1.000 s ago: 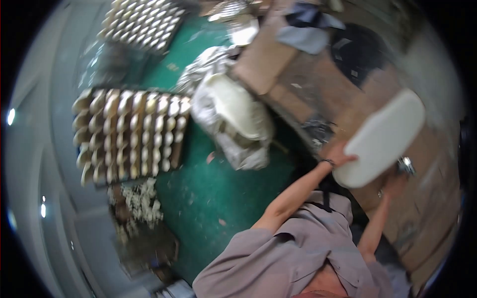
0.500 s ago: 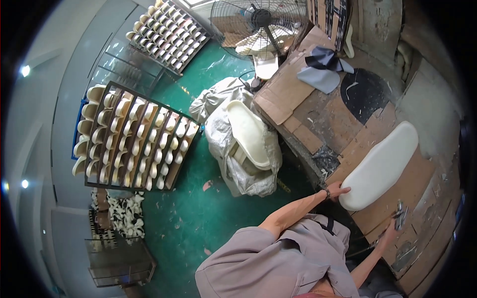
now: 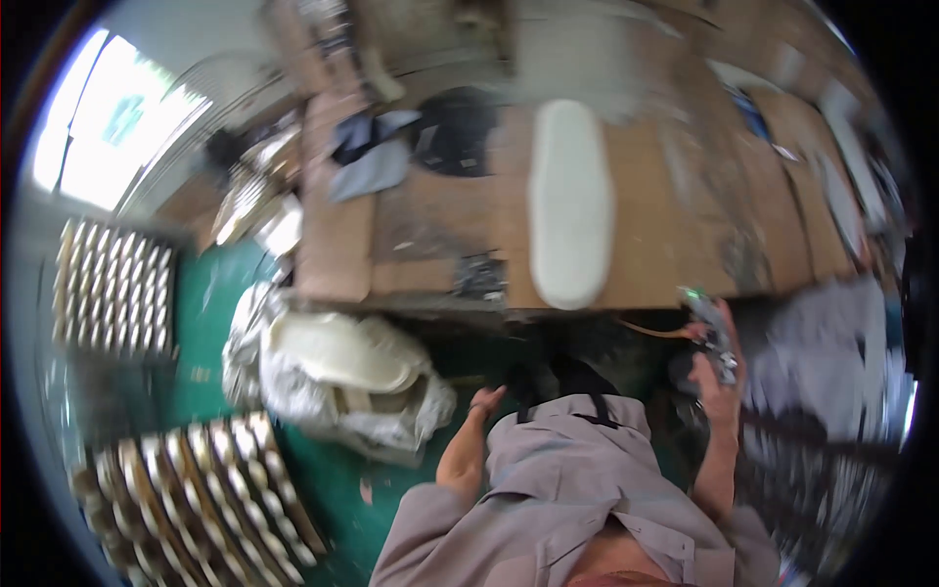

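right now the long white sole lies flat on the cardboard-covered bench, long axis twelve to six. my right hand, fingers closed around a small metal tool, sits at its five o'clock, nearer. my left hand hangs open, empty, at seven.

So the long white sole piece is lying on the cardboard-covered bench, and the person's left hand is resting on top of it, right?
Not quite. The head view shows the white sole piece lying alone on the bench; the left hand is off it, lowered near the person's body.
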### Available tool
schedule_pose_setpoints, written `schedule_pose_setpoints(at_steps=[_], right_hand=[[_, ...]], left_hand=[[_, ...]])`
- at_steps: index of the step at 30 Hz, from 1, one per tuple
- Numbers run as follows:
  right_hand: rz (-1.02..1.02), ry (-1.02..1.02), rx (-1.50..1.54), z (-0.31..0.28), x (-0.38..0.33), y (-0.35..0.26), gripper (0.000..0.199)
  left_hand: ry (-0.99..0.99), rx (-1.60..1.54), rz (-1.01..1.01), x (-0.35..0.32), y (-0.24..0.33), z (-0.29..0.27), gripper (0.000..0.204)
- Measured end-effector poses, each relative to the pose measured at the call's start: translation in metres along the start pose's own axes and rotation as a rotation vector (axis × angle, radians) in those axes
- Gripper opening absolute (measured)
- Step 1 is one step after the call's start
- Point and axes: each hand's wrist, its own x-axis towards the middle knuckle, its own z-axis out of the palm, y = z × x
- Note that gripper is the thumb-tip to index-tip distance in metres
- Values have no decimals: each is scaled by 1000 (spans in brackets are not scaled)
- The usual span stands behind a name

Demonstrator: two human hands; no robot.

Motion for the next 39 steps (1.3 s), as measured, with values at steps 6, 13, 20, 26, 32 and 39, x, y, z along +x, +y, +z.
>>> schedule_pose_setpoints(at_steps=[6,13,20,26,32,39], right_hand=[[-93,-51,-88,10,-44,-33,58],[-247,-26,-261,3,-52,-46,57],[-270,-40,-272,-14,-54,-52,56],[-227,-9,-333,-25,-66,-50,59],[-290,-16,-353,-38,-75,-44,58],[-190,28,-369,-44,-88,-41,59]], left_hand=[[4,-45,-38,-20,-106,17,65],[97,-150,-28,-9,-77,35,64],[-44,-775,23,-2,9,9,47],[-82,-537,14,-12,72,0,50],[-96,-470,-86,-10,42,9,50],[-6,-221,-55,-46,21,17,49]])
